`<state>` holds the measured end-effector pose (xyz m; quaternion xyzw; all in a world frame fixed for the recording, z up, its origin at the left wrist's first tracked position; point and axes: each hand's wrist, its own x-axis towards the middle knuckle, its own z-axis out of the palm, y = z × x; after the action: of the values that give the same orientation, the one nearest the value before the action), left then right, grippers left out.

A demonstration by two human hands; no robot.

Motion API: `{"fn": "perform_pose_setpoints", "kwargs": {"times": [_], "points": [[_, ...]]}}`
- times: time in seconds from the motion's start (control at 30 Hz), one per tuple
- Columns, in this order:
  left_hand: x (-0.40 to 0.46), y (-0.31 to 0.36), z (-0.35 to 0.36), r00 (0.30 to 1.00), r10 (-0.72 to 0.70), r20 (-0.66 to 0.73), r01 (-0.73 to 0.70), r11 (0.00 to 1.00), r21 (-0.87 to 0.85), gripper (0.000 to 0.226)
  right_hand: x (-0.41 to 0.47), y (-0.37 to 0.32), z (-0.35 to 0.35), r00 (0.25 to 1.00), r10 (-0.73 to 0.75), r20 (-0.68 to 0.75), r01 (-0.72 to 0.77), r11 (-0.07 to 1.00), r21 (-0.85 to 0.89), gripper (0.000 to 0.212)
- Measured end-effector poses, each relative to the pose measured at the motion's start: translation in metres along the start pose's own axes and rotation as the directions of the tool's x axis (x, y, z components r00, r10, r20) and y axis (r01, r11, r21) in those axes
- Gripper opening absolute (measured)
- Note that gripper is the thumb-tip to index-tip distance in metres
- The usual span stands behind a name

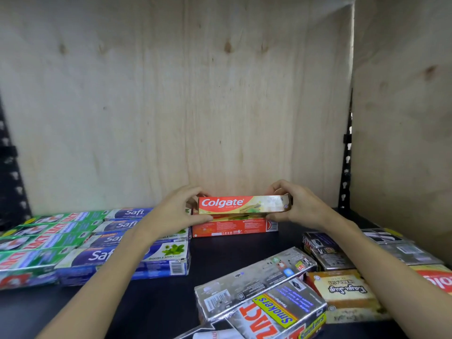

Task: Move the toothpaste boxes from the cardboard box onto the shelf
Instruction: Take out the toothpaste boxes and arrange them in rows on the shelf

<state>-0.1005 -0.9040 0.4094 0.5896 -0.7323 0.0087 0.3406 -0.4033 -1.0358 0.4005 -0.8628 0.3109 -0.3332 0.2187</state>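
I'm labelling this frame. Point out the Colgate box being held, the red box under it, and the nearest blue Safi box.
held Colgate box [242, 204]: head view, front face.
red box [232, 227]: head view, front side.
Safi box [102, 255]: head view, top face logo.

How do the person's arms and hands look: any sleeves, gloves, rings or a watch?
Both forearms are bare as far as the picture shows; no sleeve is visible. The left hand and the right hand wear no gloves. No watch, ring or bracelet shows.
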Motion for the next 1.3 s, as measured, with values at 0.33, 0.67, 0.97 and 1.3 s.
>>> {"fn": "perform_pose_setpoints", "kwargs": {"times": [0.33,0.67,0.97,1.3], "points": [[-0.007,0.01,-0.025,1.0,-0.025,0.003,0.025,0.999,-0.03,0.036,-0.001,-0.008,-0.014,0.981,0.1,0.165,-0.119,0.987,0.108,0.039],[-0.011,0.011,-0.015,0.973,-0.087,0.213,0.1,0.994,-0.047,0.041,-0.006,-0.006,-0.012,0.91,0.224,0.349,-0.234,0.972,-0.012,0.057],[-0.017,0.015,-0.011,0.944,-0.096,0.314,0.109,0.994,-0.023,0.052,-0.009,-0.004,-0.016,0.869,0.292,0.399,-0.314,0.949,-0.012,0.054],[-0.019,0.012,-0.013,0.95,-0.1,0.295,0.12,0.991,-0.05,0.049,-0.011,-0.012,-0.009,0.834,0.342,0.433,-0.311,0.94,-0.144,0.078]]}}
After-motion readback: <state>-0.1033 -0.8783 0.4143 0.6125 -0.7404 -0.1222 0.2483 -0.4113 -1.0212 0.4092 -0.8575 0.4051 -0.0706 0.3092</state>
